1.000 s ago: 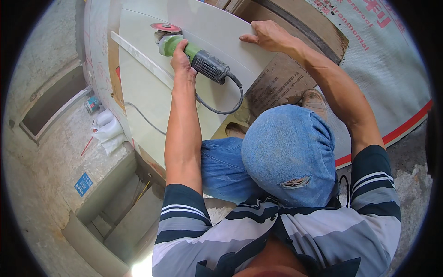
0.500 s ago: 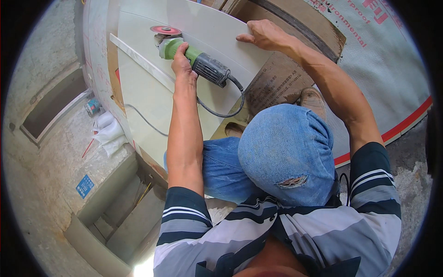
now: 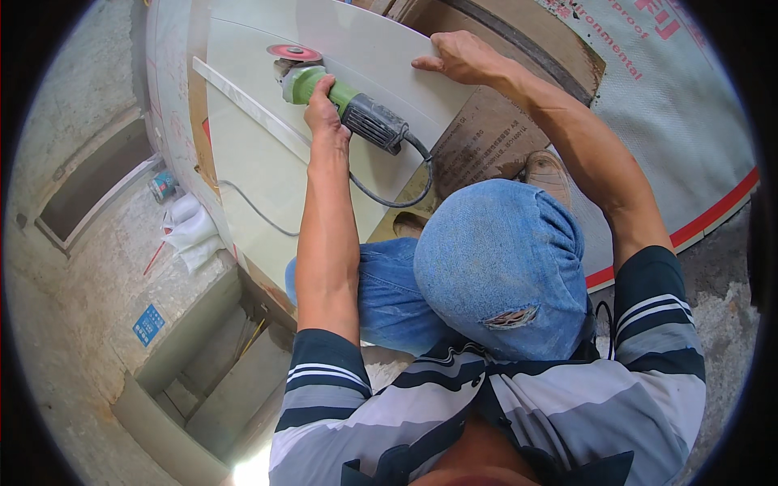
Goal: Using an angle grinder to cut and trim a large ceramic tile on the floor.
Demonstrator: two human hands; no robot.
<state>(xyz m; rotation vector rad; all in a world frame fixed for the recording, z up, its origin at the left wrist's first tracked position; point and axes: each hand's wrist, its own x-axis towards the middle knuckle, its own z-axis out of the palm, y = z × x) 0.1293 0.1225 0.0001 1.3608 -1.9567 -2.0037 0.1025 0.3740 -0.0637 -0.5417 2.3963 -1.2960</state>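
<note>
In my left hand is a green and black angle grinder, gripped round its body with the thumb on top. Its red disc is at the far end, above a large pale glossy tile; I cannot tell whether the disc touches the surface. A thin line crosses the tile near the disc. At the tile's far right edge my right hand holds on, thumb on the face and the other fingers partly hidden at the rim. A black cable loops back from the grinder toward my knees.
A narrow white strip lies on the tile to the left. Brown cardboard is beneath my shoe. Printed grey sheeting with a red edge covers the right side. White bags and a blue can are at left, beside a recess.
My left hand and the grinder have shifted slightly to the right. My right hand has barely moved along the tile's edge.
</note>
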